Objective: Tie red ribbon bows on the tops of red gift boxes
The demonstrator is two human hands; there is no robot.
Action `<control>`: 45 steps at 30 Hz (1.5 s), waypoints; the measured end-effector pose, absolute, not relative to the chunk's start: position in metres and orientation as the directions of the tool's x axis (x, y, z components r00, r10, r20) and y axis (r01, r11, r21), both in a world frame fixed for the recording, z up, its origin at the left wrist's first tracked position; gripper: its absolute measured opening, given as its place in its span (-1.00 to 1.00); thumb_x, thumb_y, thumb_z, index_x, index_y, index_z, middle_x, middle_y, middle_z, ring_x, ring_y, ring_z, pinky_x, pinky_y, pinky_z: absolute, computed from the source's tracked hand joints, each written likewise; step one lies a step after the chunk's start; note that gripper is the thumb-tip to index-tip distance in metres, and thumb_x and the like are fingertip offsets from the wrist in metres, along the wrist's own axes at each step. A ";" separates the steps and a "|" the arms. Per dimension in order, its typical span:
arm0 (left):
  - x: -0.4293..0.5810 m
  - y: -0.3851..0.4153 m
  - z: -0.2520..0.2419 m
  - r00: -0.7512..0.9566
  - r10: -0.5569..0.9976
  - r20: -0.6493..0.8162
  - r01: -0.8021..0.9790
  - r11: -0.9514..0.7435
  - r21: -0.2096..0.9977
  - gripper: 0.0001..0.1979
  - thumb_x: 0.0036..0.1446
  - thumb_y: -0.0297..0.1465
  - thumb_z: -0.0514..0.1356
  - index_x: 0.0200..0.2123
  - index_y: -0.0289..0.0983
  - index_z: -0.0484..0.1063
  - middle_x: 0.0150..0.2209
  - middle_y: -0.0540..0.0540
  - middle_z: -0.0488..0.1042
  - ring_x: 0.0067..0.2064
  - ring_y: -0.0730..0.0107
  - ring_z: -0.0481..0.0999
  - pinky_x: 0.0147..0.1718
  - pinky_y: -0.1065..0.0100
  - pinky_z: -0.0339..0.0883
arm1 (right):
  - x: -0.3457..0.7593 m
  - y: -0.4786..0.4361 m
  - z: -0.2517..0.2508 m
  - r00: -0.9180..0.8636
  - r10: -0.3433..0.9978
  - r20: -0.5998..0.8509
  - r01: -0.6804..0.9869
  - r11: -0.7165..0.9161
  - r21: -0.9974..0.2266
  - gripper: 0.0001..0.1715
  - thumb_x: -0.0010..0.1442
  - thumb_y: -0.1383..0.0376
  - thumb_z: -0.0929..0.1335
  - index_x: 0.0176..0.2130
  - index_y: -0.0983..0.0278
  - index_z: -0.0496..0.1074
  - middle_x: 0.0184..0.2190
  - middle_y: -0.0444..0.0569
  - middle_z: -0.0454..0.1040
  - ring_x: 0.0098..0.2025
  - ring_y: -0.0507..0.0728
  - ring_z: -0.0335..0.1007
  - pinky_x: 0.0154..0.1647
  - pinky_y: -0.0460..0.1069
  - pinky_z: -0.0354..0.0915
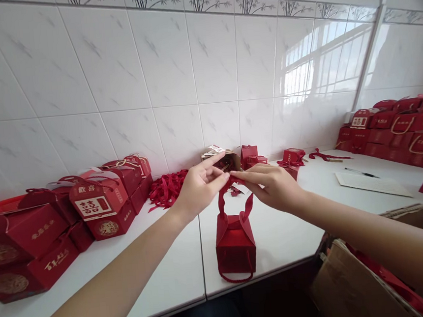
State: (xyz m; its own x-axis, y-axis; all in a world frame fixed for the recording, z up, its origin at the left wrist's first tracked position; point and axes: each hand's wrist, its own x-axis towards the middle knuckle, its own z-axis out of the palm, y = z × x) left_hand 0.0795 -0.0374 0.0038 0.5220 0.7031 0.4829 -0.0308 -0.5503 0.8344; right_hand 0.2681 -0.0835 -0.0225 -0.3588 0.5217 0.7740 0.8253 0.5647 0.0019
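A small red gift box (pixel 236 247) stands upright near the front edge of the white table, a red cord hanging down its near side. From its top rises a red ribbon (pixel 221 203), drawn up in two strands. Above the box, my left hand (pixel 203 185) pinches the ribbon between thumb and a finger, with the index finger stretched out. Against it, fingertips almost touching, my right hand (pixel 273 185) also grips the ribbon, fingers pressed together. The exact spot where the strands meet is partly hidden by the fingers.
Stacked red gift boxes (pixel 104 202) line the left side, and more stacked boxes (pixel 397 130) fill the far right. A heap of red ribbons (pixel 167 188) lies behind my left hand. On the right are a pen (pixel 363 173), a paper pad (pixel 373 185) and an open cardboard carton (pixel 356 284).
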 end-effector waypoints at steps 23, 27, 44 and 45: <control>0.069 -0.025 -0.021 0.620 0.133 0.773 0.181 -0.983 0.023 -0.55 0.21 -0.51 0.01 0.16 -0.12 0.24 -0.19 -0.07 0.49 -0.17 0.39 0.46 -0.07 0.33 0.36 | 0.257 -0.086 -0.028 -0.048 0.913 0.406 -0.059 0.403 -0.913 -0.79 0.04 0.16 0.43 -0.31 0.21 0.58 -0.37 -0.06 0.55 -0.26 0.09 0.40 -0.19 0.02 0.28; 0.062 -0.024 -0.019 0.700 0.053 0.713 0.189 -0.975 -0.113 -0.54 0.19 -0.46 0.05 0.17 -0.18 0.22 -0.26 -0.10 0.48 -0.18 0.31 0.43 -0.06 0.25 0.34 | 0.263 -0.084 -0.030 -0.047 0.946 0.321 -0.106 0.315 -0.943 -0.77 0.01 0.15 0.44 -0.32 0.21 0.57 -0.29 -0.03 0.54 -0.17 0.13 0.40 -0.12 0.04 0.27; -0.038 0.021 -0.077 0.579 0.794 0.188 0.724 -0.606 0.330 -0.79 0.04 -0.29 0.09 -0.27 -0.20 0.44 -0.24 -0.13 0.46 -0.15 0.13 0.45 -0.18 0.22 0.31 | 0.333 -0.095 -0.061 -0.013 0.987 -0.158 0.951 -0.037 -0.307 -0.68 -0.07 0.24 0.38 -0.25 0.26 0.52 -0.19 0.10 0.53 -0.17 0.27 0.40 -0.24 0.05 0.24; -0.026 0.018 -0.077 0.572 0.794 0.205 0.687 -0.601 0.410 -0.78 0.06 -0.23 0.09 -0.29 -0.20 0.41 -0.22 -0.13 0.45 -0.12 0.14 0.44 -0.16 0.23 0.30 | 0.324 -0.091 -0.061 -0.050 0.993 -0.107 0.938 0.010 -0.347 -0.65 0.00 0.17 0.36 -0.20 0.26 0.50 -0.15 0.11 0.51 -0.15 0.27 0.39 -0.22 0.05 0.24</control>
